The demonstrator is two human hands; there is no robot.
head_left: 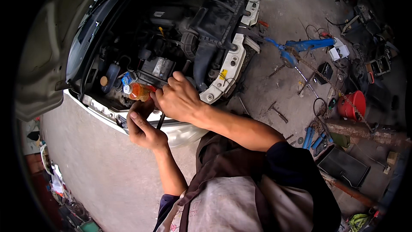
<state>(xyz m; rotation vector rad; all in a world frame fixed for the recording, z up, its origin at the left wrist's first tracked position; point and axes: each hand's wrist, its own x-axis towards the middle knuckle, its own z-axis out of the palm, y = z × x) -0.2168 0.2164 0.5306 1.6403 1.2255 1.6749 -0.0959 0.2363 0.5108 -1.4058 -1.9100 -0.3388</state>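
Observation:
My right hand (pixel 179 101) is closed over the front edge of a car's engine bay, knuckles up. From beneath its fingers a thin dark rod (pixel 161 121) sticks out toward me; its other end is hidden. Just left of it and lower, my left hand (pixel 146 125) has its fingers curled up close to the right fingers, and what they hold, if anything, is hidden. Right beyond the left fingertips is an orange bottle (pixel 139 92) with a white cap, tilted. I cannot tell whether the fingers touch it.
A battery (pixel 158 68) and a black air-filter housing (pixel 221 13) sit in the bay, under the raised hood (pixel 40 56). On the floor at right lie a hammer (pixel 278 112), a blue jack (pixel 309 44), a red bucket (pixel 352 105) and a black tray (pixel 343 166).

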